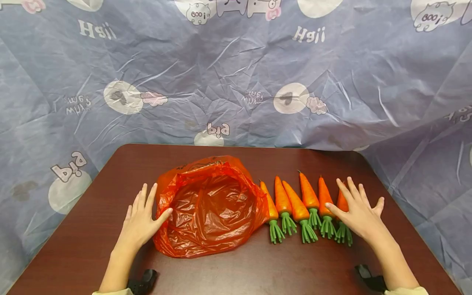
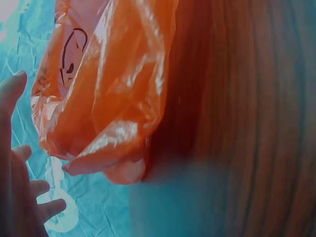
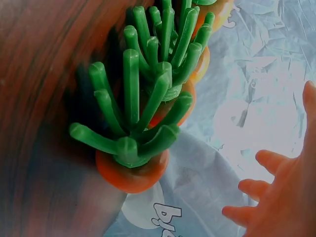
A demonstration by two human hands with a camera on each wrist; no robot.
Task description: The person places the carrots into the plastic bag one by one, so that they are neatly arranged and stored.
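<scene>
A red plastic bag (image 1: 206,213) lies with its mouth spread wide on the table, its side also filling much of the left wrist view (image 2: 113,89). Beside its left edge is my left hand (image 1: 140,221), fingers spread, holding nothing. Several orange carrots (image 1: 307,196) with green stems form a row to the right of the bag, tips pointing away from me. My right hand (image 1: 359,209), fingers spread and empty, hovers over the rightmost carrot and partly hides it. In the right wrist view, green stems (image 3: 131,108) stand near that hand (image 3: 281,192).
The dark brown table (image 1: 258,270) has rounded far corners. Behind it and at both sides hangs a grey-blue patterned sheet (image 1: 221,82). Black straps with small devices sit at both wrists.
</scene>
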